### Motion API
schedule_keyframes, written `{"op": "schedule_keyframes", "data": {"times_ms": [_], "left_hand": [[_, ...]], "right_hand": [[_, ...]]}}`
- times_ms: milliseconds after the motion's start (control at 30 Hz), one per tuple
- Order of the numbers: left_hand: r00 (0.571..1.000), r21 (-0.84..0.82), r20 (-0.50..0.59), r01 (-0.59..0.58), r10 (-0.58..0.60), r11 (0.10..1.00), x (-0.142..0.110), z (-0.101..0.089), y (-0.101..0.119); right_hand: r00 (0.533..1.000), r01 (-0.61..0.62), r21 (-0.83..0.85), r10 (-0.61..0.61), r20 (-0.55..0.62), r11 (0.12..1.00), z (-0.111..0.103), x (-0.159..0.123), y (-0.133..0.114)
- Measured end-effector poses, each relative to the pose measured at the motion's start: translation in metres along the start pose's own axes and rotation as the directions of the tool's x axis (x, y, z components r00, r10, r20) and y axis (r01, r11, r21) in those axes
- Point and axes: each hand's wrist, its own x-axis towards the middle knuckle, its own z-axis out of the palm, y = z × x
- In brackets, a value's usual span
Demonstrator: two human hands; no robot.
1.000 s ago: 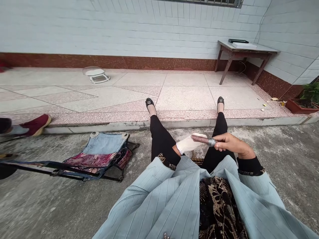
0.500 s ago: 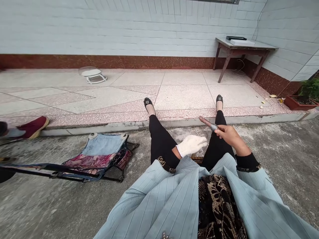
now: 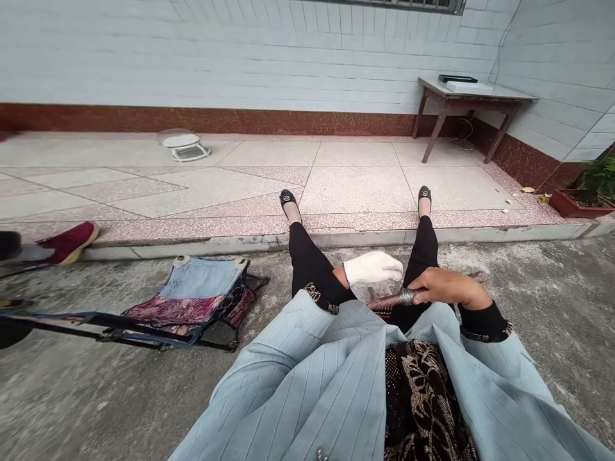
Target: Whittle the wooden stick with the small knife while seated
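My right hand (image 3: 444,286), bare, is closed around a brown stick (image 3: 384,302) with a coil of silvery wire (image 3: 406,296) wound about it. The stick lies nearly level above my lap, its plain end pointing left. A brownish, frayed-looking bit (image 3: 478,276) shows past my right wrist; whether it belongs to the stick I cannot tell. My left hand (image 3: 375,267), in a white knitted glove, is just left of and above the coil. Its fingers are pressed together at the thin loose wire, which barely shows here. Between my legs sits a dark object with a row of light bars (image 3: 387,312), partly hidden.
A low folding chair (image 3: 192,294) with denim and floral cloth stands on the concrete to my left. Beyond it is another person's red shoe (image 3: 72,243). A tiled step (image 3: 355,192), a white stool (image 3: 185,146), a wooden table (image 3: 480,95) and a planter (image 3: 579,202) lie ahead.
My right hand has turned and lowered the stick, so its plain end dropped from pointing up and left to nearly level. My left hand has shifted slightly right.
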Motion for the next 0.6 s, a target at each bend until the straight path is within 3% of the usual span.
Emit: {"op": "schedule_keyframes", "data": {"times_ms": [100,200,300,433,600], "left_hand": [[0.993,-0.358,-0.108,0.006,-0.048,0.934,-0.003,0.009,-0.011],[0.934,-0.459,-0.245,0.124,-0.260,0.879,-0.005,0.026,-0.012],[0.900,-0.473,-0.192,0.265,-0.392,0.840,-0.006,0.039,-0.005],[0.938,-0.570,-0.092,0.225,-0.333,0.791,-0.008,0.045,0.004],[0.950,-0.528,-0.093,0.207,-0.299,0.824,-0.011,0.047,0.009]], "right_hand": [[0.988,0.096,0.292,-0.057,-0.141,0.951,-0.005,-0.009,0.004],[0.955,0.126,0.428,0.007,-0.296,0.895,-0.003,-0.008,0.010],[0.945,0.162,0.511,0.017,-0.327,0.844,0.000,-0.002,0.014],[0.938,0.168,0.551,0.039,-0.344,0.818,0.004,0.004,0.018],[0.925,0.184,0.578,0.059,-0.376,0.795,0.005,0.009,0.020]]}}
